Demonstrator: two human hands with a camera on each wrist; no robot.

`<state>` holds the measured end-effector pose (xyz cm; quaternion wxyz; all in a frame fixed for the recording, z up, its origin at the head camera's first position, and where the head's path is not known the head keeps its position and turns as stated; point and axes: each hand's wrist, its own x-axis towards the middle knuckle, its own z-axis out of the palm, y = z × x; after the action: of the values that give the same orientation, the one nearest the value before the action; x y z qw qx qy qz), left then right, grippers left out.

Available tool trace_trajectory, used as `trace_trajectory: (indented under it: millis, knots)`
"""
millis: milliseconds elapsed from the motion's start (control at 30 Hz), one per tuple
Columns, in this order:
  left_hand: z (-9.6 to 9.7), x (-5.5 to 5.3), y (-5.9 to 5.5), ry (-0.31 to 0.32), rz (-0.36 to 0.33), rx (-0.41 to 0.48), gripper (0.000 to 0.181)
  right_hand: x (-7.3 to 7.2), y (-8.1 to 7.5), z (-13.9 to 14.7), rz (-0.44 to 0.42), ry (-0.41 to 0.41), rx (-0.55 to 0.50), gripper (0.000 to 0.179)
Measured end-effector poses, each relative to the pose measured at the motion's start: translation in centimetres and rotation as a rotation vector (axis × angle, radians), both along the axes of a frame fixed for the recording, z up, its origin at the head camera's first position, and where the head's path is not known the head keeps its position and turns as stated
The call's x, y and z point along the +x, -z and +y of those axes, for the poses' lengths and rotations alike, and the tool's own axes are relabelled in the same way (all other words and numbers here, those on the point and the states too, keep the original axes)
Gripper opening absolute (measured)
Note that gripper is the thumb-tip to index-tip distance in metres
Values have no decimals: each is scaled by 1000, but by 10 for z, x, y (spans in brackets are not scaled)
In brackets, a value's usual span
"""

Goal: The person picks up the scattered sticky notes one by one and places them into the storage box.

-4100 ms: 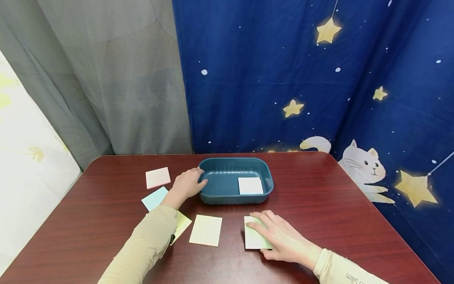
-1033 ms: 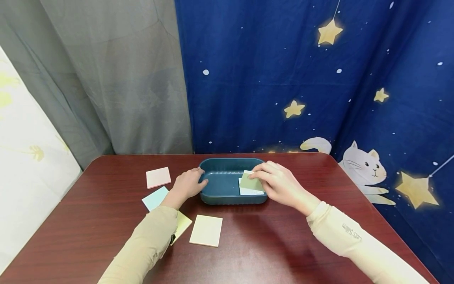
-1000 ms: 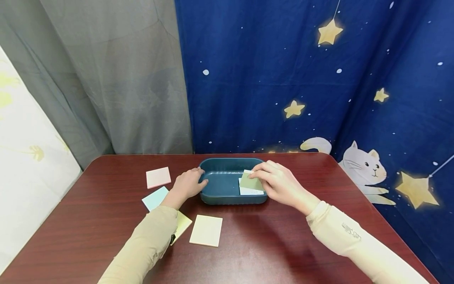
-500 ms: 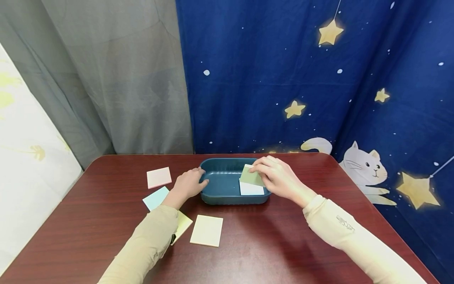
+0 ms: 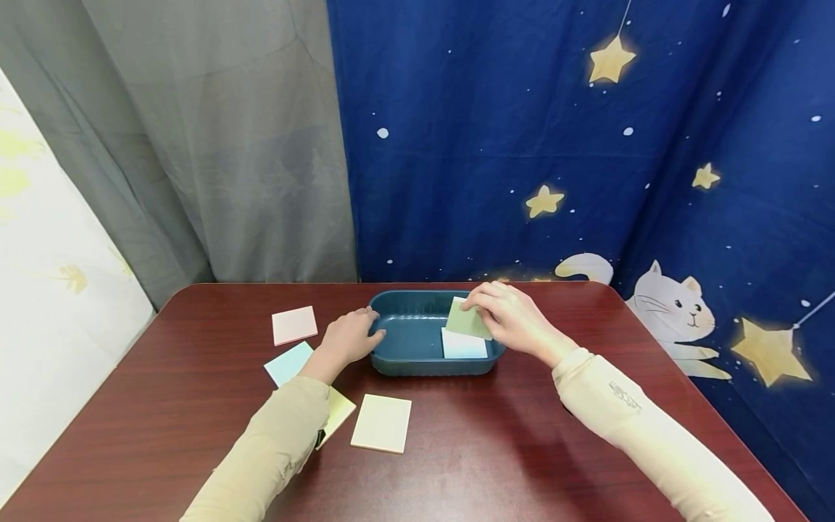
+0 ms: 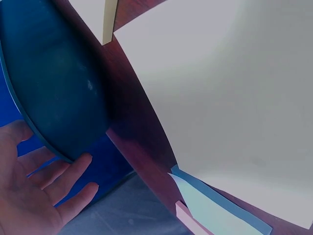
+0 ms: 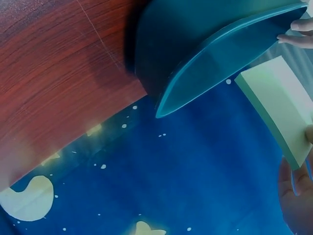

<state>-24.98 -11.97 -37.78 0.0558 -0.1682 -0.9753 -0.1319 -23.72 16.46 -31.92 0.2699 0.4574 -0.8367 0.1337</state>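
My right hand [image 5: 512, 319] pinches a green sticky note pad [image 5: 468, 320] over the right end of a dark teal plastic bin [image 5: 430, 367]. In the right wrist view the same pad [image 7: 279, 103] is tilted, with its thick green edge showing. Below it, a white sticky note pad [image 5: 464, 345] lies in the bin. My left hand [image 5: 349, 335] rests against the bin's left end. In the left wrist view, the fingers [image 6: 73, 176] are loosely extended at the bin's rim [image 6: 41, 137].
On the brown table [image 5: 470, 464], a pale yellow pad [image 5: 381, 423] lies in front of the bin. Left of it are a yellow pad [image 5: 339, 412] partly under my sleeve, a light blue pad [image 5: 287, 365] and a pink pad [image 5: 294, 325]. Curtains [image 5: 483, 145] hang behind the table.
My right hand has picked up the green pad from the table and brought it over the bin. In the last second it has shifted slightly farther back. The left hand stays at the bin.
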Motion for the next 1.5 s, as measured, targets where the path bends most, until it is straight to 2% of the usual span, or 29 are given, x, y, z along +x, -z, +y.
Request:
trace_trajectory:
  millis: [533, 767, 1000, 1300, 1500]
  knots:
    - [0, 0, 2, 0, -5, 7, 45, -21, 8, -1, -244, 67, 35, 24]
    - [0, 1, 0, -4, -11, 13, 45, -26, 16, -2, -310, 70, 42, 25]
    - [1, 1, 0, -2, -15, 17, 45, -33, 27, -2, -418, 67, 43, 26]
    - [0, 1, -1, -2, -8, 18, 45, -40, 36, -6, -396, 61, 69, 27]
    - [0, 0, -1, -6, -13, 18, 45, -46, 42, -9, -333, 123, 107, 28]
